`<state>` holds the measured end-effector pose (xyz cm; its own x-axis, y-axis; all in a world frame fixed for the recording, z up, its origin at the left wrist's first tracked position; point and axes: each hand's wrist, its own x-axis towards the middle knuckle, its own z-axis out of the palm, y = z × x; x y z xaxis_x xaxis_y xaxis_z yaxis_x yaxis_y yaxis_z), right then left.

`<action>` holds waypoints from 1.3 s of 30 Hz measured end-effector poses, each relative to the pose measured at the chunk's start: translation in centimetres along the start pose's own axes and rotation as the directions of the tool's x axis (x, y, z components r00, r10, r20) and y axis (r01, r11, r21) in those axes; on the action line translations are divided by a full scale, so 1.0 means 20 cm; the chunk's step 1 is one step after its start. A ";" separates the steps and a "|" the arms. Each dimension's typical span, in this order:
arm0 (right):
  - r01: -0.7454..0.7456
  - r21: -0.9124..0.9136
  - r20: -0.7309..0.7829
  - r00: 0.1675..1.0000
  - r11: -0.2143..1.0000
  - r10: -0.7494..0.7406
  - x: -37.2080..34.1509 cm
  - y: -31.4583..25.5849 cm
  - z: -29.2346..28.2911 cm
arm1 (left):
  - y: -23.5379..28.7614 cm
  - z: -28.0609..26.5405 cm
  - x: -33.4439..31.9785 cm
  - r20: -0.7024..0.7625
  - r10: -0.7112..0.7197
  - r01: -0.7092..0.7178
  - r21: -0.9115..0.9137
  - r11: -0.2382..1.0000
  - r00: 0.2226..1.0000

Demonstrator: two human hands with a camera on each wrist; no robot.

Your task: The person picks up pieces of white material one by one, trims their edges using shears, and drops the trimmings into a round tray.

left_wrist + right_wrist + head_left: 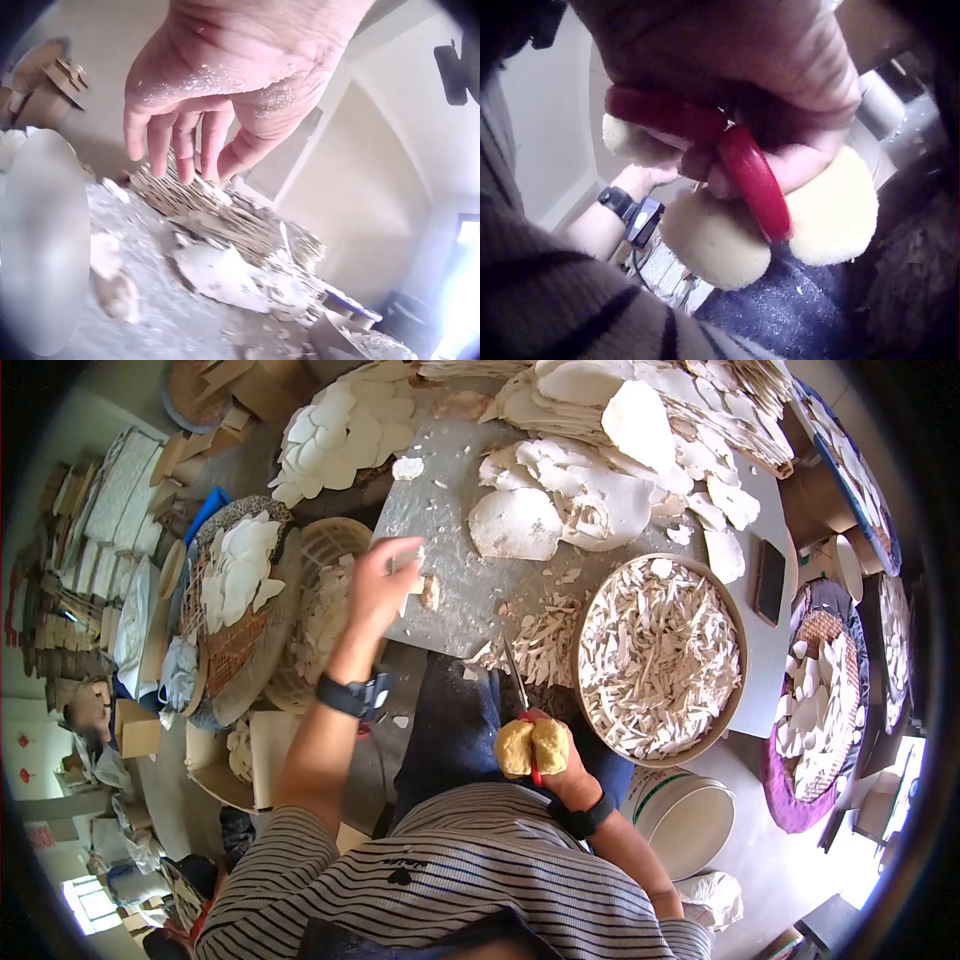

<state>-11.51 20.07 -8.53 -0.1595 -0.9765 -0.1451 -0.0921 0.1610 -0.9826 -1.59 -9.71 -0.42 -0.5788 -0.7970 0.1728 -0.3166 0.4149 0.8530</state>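
Right hand grips steel scissors with red handles wrapped in pale yellow foam, just off the near edge of the grey surface, blades reaching over that edge beside a loose heap of off-white strips. Left hand, fingers loosely bent and apart, holds nothing above the left edge. A round tray of similar strips sits toward the near right corner; flat, whitish irregular sheets lie farther back.
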 end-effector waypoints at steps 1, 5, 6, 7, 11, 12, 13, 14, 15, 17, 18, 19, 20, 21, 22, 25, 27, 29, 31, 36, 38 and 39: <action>-0.025 0.121 -0.032 0.999 0.992 0.029 -0.01 0.03 0.00 | -0.04 0.11 0.06 0.036 0.109 -0.109 0.024 0.994 0.993; -0.012 0.210 -0.119 0.992 0.978 0.038 -0.05 0.08 -0.01 | 0.02 0.49 0.20 0.145 0.286 -0.320 0.386 0.865 0.947; -0.030 0.190 -0.113 0.992 0.981 0.052 -0.06 0.07 -0.02 | -0.01 0.57 0.20 0.136 0.309 -0.335 0.500 0.799 0.941; -0.047 0.172 -0.107 0.992 0.984 0.066 -0.07 0.07 -0.02 | -0.05 0.62 0.20 0.130 0.333 -0.341 0.606 0.719 0.934; 0.044 0.135 -0.156 0.987 0.990 -0.022 -0.10 0.06 -0.04 | -0.05 0.62 0.24 0.100 0.424 -0.408 0.538 0.738 0.900; 0.043 0.119 -0.143 0.989 0.992 -0.026 -0.11 0.07 -0.04 | -0.04 0.59 0.25 0.073 0.446 -0.422 0.487 0.765 0.892; 0.044 0.103 -0.129 0.991 0.994 -0.030 -0.11 0.07 -0.05 | -0.03 0.56 0.25 0.045 0.464 -0.435 0.437 0.787 0.885; 0.046 0.088 -0.113 0.993 0.995 -0.036 -0.11 0.07 -0.05 | 0.05 0.53 0.23 -0.077 0.406 -0.351 0.378 0.857 0.911; 0.026 0.137 -0.129 0.992 0.990 -0.008 -0.10 0.09 -0.05 | 0.00 0.50 0.26 -0.157 0.266 -0.221 0.253 0.942 0.951; -0.014 0.237 -0.150 0.987 0.971 0.051 -0.09 0.12 -0.02 | 0.07 0.39 0.24 -0.066 -0.053 0.021 -0.413 0.910 0.996; 0.023 0.188 -0.140 0.990 0.982 0.003 -0.09 0.09 -0.02 | 0.05 0.34 0.23 0.003 -0.206 0.167 -0.598 0.784 0.978; 0.013 0.216 -0.127 0.992 0.976 0.015 -0.09 0.11 -0.02 | 0.05 0.31 0.21 0.086 -0.227 0.224 -0.677 0.701 0.970; 0.001 0.243 -0.115 0.993 0.970 0.028 -0.09 0.13 -0.02 | 0.07 0.28 0.19 0.172 -0.237 0.284 -0.742 0.607 0.956; -0.005 0.229 -0.113 0.993 0.973 0.032 -0.10 0.14 -0.01 | 0.08 0.26 0.16 0.260 -0.236 0.347 -0.792 0.503 0.936; -0.012 0.214 -0.111 0.993 0.977 0.036 -0.10 0.14 -0.01 | 0.09 0.24 0.14 0.317 -0.249 0.402 -0.766 0.501 0.915; 0.002 0.144 -0.104 0.995 0.990 0.013 -0.11 0.13 -0.02 | 0.16 0.22 0.05 0.401 -0.178 0.428 -0.710 0.560 0.899; 0.010 0.165 -0.094 0.996 0.986 0.006 -0.12 0.11 -0.04 | 0.16 0.23 0.01 0.414 -0.189 0.442 -0.684 0.580 0.890; -0.017 0.257 -0.080 0.996 0.966 0.039 -0.13 0.11 -0.04 | 0.16 0.23 -0.02 0.420 -0.188 0.441 -0.658 0.611 0.888; -0.021 0.434 -0.082 0.995 0.901 0.063 -0.14 0.12 -0.03 | 0.15 0.23 -0.03 0.421 -0.168 0.421 -0.632 0.650 0.891; -0.026 0.408 -0.038 0.998 0.912 0.046 -0.13 0.10 -0.04 | 0.17 0.21 -0.07 0.388 -0.126 0.350 -0.586 0.731 0.913; -0.036 0.408 -0.031 0.998 0.912 0.053 -0.14 0.09 -0.04 | 0.17 0.23 -0.09 0.233 -0.002 0.136 -0.563 0.815 0.973; -0.042 0.478 -0.042 0.997 0.877 0.070 -0.14 0.10 -0.04 | 0.17 0.25 -0.10 0.104 0.104 -0.039 -0.496 0.868 0.989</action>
<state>-12.01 23.22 -9.91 -0.2065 -0.9559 -0.2090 0.3957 0.1137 -0.9113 -5.21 -4.45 -0.31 -0.6837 -0.6994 0.2083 0.1204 0.1735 0.9774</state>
